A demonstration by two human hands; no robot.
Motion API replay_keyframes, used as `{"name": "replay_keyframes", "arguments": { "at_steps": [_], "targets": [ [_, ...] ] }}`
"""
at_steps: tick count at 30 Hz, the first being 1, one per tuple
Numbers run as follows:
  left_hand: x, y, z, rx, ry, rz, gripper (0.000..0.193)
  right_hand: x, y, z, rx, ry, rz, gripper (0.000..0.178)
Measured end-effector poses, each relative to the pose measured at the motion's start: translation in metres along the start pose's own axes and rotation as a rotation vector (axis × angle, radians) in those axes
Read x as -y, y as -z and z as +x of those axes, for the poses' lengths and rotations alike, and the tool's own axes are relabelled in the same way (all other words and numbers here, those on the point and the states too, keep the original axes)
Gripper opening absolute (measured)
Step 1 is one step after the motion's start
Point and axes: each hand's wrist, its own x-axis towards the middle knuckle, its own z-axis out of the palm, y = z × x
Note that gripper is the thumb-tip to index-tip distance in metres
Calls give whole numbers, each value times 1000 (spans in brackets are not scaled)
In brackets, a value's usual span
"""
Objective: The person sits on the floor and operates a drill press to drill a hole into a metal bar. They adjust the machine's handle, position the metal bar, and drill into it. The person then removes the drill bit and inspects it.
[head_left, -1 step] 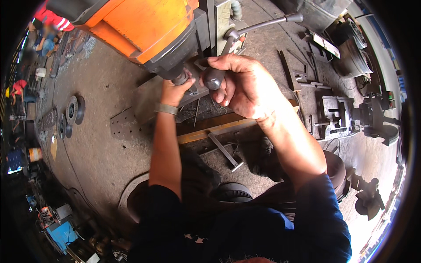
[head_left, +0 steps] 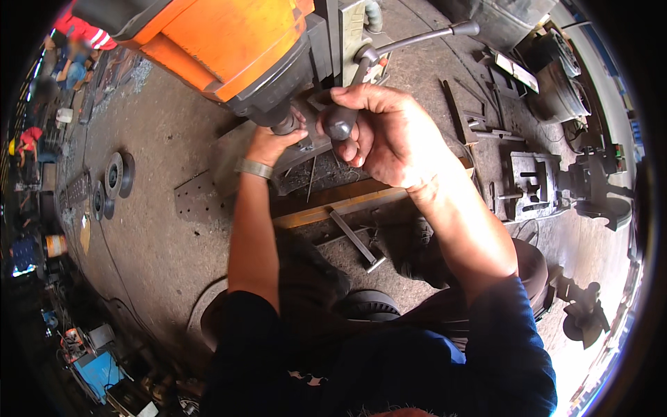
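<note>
An orange and black drilling machine (head_left: 222, 48) hangs over the work spot at the upper left. My left hand (head_left: 269, 146) is closed round the dark spindle (head_left: 285, 125) under its body, with the fingers partly hidden behind it. A band circles that wrist. My right hand (head_left: 392, 135) grips the rounded end of a dark feed lever (head_left: 339, 125), thumb along its top. Another lever arm (head_left: 427, 37) reaches out to the right from the same hub. Below the spindle lies a metal piece (head_left: 306, 144), partly covered by my left hand.
A rusty steel beam (head_left: 347, 203) crosses in front of my legs. A perforated plate (head_left: 198, 196) is on the floor at left. Metal bars and a vise-like block (head_left: 533, 184) lie to the right. Discs (head_left: 114, 175) stand far left; other people are at upper left.
My left wrist and forearm have swung a little to the left, while the fingers stay at the spindle. My right hand and the lever look unmoved.
</note>
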Motion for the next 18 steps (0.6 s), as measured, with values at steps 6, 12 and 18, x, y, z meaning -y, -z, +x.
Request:
{"name": "replay_keyframes", "arguments": {
  "at_steps": [6,12,18],
  "targets": [
    [57,-31,-16,-404,-278,-38,51,3,0,5,63,-20,47,18],
    [100,-27,-20,-496,-169,49,17,6,0,3,60,-3,98,15],
    [79,-25,-33,-412,5,723,22,16,4,-4,96,23,84,14]
  ]
}}
